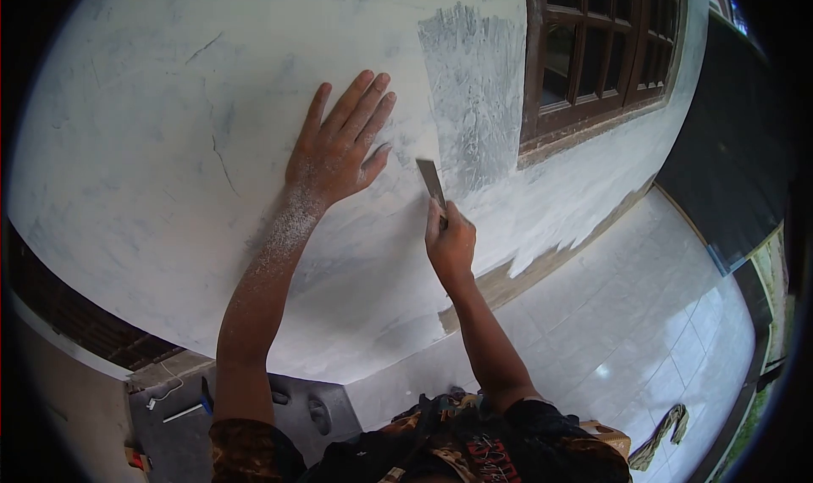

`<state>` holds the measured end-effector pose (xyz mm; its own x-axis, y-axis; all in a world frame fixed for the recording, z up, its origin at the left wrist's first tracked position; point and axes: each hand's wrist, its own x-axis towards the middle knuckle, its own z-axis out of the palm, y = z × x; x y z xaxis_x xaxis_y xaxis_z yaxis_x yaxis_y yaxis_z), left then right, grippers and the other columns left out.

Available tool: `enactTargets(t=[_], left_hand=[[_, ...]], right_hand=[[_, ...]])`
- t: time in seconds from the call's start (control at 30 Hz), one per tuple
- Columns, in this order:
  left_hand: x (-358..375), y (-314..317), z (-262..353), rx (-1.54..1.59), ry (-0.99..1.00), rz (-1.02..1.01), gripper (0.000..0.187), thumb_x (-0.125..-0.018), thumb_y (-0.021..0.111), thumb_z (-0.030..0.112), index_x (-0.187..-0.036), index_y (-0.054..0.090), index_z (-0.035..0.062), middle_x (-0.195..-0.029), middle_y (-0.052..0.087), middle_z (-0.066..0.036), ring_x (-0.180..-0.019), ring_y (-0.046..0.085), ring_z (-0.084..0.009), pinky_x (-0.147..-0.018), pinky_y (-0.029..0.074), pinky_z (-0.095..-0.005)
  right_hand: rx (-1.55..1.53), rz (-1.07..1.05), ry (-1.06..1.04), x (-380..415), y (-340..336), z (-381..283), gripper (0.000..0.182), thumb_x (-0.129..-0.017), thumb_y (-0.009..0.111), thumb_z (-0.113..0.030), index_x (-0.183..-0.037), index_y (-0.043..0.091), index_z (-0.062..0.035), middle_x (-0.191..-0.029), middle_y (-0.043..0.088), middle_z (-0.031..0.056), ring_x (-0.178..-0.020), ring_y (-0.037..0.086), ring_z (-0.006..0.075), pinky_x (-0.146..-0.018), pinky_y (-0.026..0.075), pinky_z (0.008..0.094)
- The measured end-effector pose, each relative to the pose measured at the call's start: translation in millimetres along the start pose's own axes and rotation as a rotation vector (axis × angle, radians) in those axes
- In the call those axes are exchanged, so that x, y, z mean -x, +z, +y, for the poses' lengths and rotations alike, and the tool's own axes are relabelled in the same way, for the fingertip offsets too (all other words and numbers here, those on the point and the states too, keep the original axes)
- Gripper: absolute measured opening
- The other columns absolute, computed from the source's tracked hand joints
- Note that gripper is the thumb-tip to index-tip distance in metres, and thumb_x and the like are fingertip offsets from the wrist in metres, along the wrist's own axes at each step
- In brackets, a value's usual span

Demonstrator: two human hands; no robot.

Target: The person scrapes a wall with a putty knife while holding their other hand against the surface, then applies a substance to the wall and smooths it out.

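Observation:
My left hand (334, 148) lies flat against the white wall (169, 127), fingers stretched upward, with white dust over the wrist and forearm. To its right, my right hand (451, 241) is closed around the handle of a putty knife (430, 178). The knife's blade points up and its tip is at the wall surface, just below the left edge of a rough grey patch (474, 93). My fingers hide most of the handle. Thin dark cracks (222, 157) run through the wall left of my left hand.
A brown wooden window (593, 51) is set in the wall at upper right. Glossy pale tiles (576, 322) cover the floor below. A crumpled cloth (660, 436) lies at lower right, and a white cable (165, 390) at lower left. A dark sheet (728, 144) hangs at far right.

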<state>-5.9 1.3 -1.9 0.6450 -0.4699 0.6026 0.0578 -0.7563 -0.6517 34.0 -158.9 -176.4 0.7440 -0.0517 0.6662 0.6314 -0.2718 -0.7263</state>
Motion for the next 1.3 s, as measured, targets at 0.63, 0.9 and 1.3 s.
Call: enactTargets(t=[0.63,0.9,1.3], left_hand=[[1.6,-1.8,2.9,0.033,-0.011,0.010,0.067,-0.087,0.064,0.040,-0.145,0.044,0.0160,-0.158,0.031,-0.002,-0.148,0.023,-0.0163,-0.121,0.015,-0.0522],[0.7,-0.7,2.8,0.046,-0.030,0.035,0.066,-0.086,0.064,0.039,-0.144,0.046,0.0133,-0.157,0.033,-0.001,-0.148,0.024,-0.0156,-0.121,0.015,-0.0513],[2.3,-1.7,3.7,0.051,-0.053,0.049,0.066,-0.085,0.065,0.038,-0.143,0.047,0.0122,-0.157,0.035,-0.002,-0.147,0.026,-0.0157,-0.121,0.014,-0.0524]], right_hand=[[-0.028,0.041,-0.053,-35.9,-3.4,-36.7,0.030,-0.097,0.058,-0.017,-0.077,0.055,0.0049,-0.061,0.056,0.0274,-0.058,0.058,0.0463,-0.050,0.043,0.0445],[0.017,0.044,-0.093,-48.5,-2.4,-41.6,0.025,-0.097,0.057,-0.019,-0.081,0.057,0.0001,-0.064,0.060,0.0242,-0.060,0.061,0.0439,-0.054,0.046,0.0485],[0.017,0.059,-0.139,-70.8,-4.0,-56.8,0.027,-0.098,0.056,-0.020,-0.081,0.056,0.0004,-0.065,0.061,0.0245,-0.060,0.061,0.0447,-0.054,0.046,0.0495]])
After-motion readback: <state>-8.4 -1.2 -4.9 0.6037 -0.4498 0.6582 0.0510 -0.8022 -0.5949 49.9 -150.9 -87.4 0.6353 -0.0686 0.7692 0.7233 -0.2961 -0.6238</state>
